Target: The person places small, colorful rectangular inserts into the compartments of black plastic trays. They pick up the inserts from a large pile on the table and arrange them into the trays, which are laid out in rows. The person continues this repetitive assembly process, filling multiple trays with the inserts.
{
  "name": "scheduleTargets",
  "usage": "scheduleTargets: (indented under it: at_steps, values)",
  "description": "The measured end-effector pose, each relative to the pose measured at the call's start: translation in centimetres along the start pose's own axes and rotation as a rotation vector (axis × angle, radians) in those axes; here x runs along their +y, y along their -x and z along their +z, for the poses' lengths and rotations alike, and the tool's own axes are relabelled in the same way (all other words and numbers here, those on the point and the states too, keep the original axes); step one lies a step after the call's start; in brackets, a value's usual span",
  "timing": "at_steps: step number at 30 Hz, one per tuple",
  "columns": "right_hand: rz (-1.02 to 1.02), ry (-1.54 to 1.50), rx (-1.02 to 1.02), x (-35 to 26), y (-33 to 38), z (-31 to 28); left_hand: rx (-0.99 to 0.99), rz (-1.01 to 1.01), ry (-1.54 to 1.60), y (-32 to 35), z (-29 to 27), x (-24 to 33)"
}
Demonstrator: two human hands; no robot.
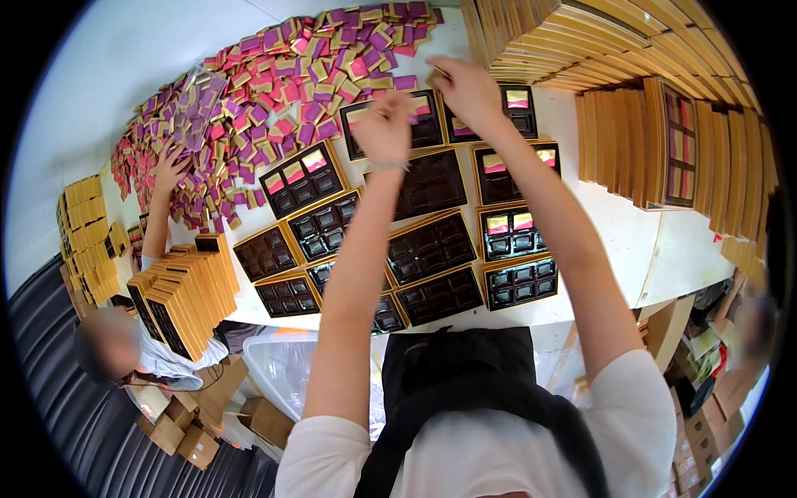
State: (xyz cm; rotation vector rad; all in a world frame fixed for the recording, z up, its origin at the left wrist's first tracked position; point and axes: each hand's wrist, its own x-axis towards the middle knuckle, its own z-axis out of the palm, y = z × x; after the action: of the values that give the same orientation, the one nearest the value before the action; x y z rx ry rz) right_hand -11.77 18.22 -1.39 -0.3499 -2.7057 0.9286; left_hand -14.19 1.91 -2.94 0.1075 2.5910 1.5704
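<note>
Arms are stretched out over the white table [614,224]. A small gold-wrapped packet [435,75] is pinched in the right hand [469,91], just short of the heap of pink and purple packets [282,91]. The left hand [383,129] is curled shut above a dark compartment tray [427,116]; whether anything is held inside cannot be told.

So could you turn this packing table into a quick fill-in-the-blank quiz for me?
1. The dark compartment trays with gold rims lie on a ____ table.
2. The heap of small wrapped squares is mostly purple, pink and ____.
3. The person's left hand and right hand both reach toward the ____ edge of the table.
4. Another person's hand rests on the heap at the picture's ____ side.

Missing words: white; gold; far; left
</note>
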Motion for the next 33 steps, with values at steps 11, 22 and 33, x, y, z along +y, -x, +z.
scheduleTargets:
  at_steps: [11, 22, 33]
  values:
    - [0.514, -0.049, 0.187, 6.8, 9.3, -5.8, 0.075, 0.524, -0.172, 6.0, 10.8, 3.5]
    - [-0.075, 0.218, -0.045, 7.4, 13.8, -5.6, -0.467, 0.79, -0.699, 9.0, 6.9, 1.9]
    - [-0.236, 0.39, -0.011, 7.5, 10.5, -7.2, -0.384, 0.842, -0.628, 7.3, 7.3, 1.9]
